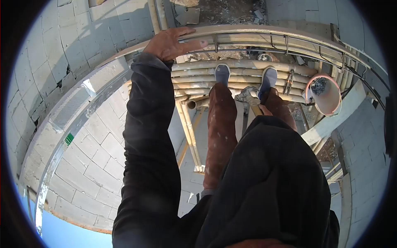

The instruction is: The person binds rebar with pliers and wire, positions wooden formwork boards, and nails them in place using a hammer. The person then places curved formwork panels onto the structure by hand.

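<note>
My left hand rests on the long curved board at the top, with its fingers spread. Dark rods run along the near side of that board. A small strip of skin, apparently my right hand, shows past the end of the dark right sleeve. It is beside a pole with a grey, crusted piece at its far end. The sleeve hides most of this hand, so its grip cannot be made out. My shoes stand on a row of round poles.
A bucket with grey material in it stands to the right of the poles, near a pale plank. Block walls rise at both sides. Slanting poles reach down below the platform. Rubble lies beyond the board.
</note>
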`<action>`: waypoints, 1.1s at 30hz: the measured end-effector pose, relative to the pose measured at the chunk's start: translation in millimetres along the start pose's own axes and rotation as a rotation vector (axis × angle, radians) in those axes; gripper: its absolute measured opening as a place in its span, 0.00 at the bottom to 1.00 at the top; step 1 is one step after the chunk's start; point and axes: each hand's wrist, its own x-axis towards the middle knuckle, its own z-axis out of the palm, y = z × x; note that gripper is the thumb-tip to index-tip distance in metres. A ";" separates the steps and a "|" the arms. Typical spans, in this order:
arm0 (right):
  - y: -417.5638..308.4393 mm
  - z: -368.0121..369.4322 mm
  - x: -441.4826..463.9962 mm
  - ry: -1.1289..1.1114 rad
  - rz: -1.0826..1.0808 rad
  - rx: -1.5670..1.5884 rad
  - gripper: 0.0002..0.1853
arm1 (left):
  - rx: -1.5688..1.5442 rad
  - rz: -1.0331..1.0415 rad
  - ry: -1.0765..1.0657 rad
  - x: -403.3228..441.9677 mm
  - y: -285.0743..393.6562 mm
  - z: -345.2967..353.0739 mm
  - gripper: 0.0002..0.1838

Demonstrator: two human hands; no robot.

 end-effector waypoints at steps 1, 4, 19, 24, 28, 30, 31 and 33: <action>-5.6 -0.3 -3.0 -0.009 0.033 0.011 0.43 | 0.089 -0.003 -0.018 6.7 1.9 0.0 0.42; -26.5 -6.9 -12.0 -0.052 0.169 0.077 0.44 | 0.053 0.034 -0.071 23.8 -2.6 7.0 0.44; -23.1 -15.4 -30.5 -0.023 0.247 0.266 0.43 | -0.186 -0.132 -0.118 64.1 98.8 29.4 0.51; -25.5 -21.7 -33.5 -0.058 0.250 0.359 0.41 | -0.180 -0.088 -0.068 69.2 115.7 48.6 0.47; -28.8 -23.8 -34.9 -0.052 0.231 0.407 0.40 | -0.224 -0.108 -0.143 93.5 107.4 41.9 0.48; -28.8 -29.2 -37.4 -0.045 0.206 0.442 0.41 | -0.183 -0.124 -0.204 117.9 118.8 42.7 0.52; -27.9 -31.5 -38.4 -0.042 0.194 0.460 0.41 | -0.179 -0.106 -0.211 136.7 127.5 47.3 0.52; -50.6 -53.2 -50.3 -0.164 0.256 0.490 0.41 | -0.215 0.095 -0.285 170.3 167.9 58.1 0.54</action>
